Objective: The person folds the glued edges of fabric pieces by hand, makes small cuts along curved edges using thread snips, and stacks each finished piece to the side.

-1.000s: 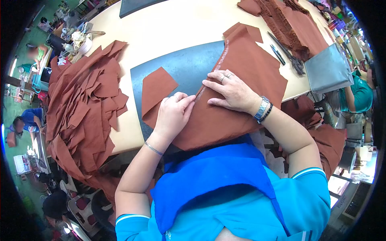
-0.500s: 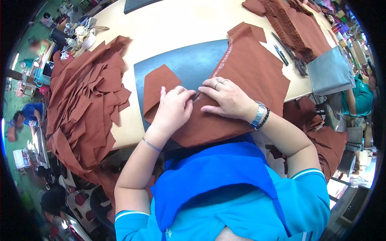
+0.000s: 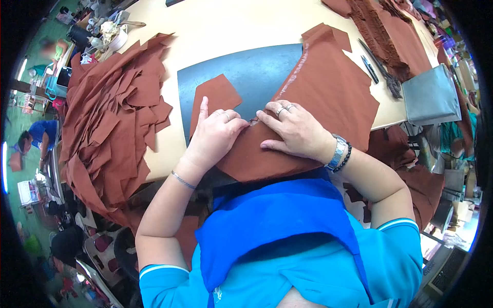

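Observation:
A reddish-brown, leather-like piece (image 3: 328, 97) lies over a dark board (image 3: 231, 72), with a whitish strip along its slanted edge. My left hand (image 3: 218, 131) pinches this edge between thumb and fingers, one finger sticking up; the exact grip is partly hidden. Close beside it, my right hand (image 3: 295, 128) rests on the piece, fingertips at the edge and thumb stretched apart. A pointed brown section (image 3: 218, 92) shows on the board beyond my left hand.
A heap of brown pieces (image 3: 118, 118) covers the table's left side, near a white pot (image 3: 118, 38). At right are a pen (image 3: 370, 69), a dark long-handled tool (image 3: 380, 66), a grey block (image 3: 431, 95) and more brown material (image 3: 382, 41). Other people sit farther off.
My left hand has shifted slightly left and down relative to my right hand, still at the edge. The whole view has moved a little, with the table objects appearing farther right.

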Demonstrator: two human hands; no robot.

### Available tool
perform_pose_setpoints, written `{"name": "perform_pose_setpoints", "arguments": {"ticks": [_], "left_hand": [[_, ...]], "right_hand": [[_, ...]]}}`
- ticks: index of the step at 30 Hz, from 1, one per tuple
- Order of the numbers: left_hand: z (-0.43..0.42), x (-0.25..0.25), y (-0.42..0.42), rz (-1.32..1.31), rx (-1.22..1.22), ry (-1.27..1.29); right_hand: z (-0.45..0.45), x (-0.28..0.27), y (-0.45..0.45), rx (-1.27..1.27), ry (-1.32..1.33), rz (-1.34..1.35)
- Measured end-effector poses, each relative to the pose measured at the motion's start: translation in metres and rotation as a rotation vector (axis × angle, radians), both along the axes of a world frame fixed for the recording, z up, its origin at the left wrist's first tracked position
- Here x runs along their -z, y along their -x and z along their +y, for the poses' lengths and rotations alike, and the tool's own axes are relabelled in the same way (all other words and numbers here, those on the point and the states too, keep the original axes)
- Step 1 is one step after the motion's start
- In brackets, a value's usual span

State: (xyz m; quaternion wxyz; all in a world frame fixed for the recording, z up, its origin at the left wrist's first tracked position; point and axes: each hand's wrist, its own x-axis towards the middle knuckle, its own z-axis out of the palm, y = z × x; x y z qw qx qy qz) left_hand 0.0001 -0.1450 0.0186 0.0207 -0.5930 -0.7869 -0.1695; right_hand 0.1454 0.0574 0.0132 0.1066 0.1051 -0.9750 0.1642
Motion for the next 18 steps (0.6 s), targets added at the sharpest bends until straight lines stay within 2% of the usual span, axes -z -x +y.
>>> {"name": "perform_pose_setpoints", "arguments": {"ticks": [6, 12, 18], "left_hand": [[-0.004, 0.002, -0.002, 0.176, 0.054, 0.002], [0.0, 0.003, -0.005, 0.003, -0.06, 0.049], [-0.003, 0.003, -0.003, 0.139, 0.01, 0.048]], "right_hand": [[-0.007, -0.008, 0.0, 0.013, -0.021, -0.037], [-0.005, -0.004, 0.0, 0.011, 0.0, -0.035], [-0.006, -0.005, -0.001, 0.013, -0.034, -0.03]]}}
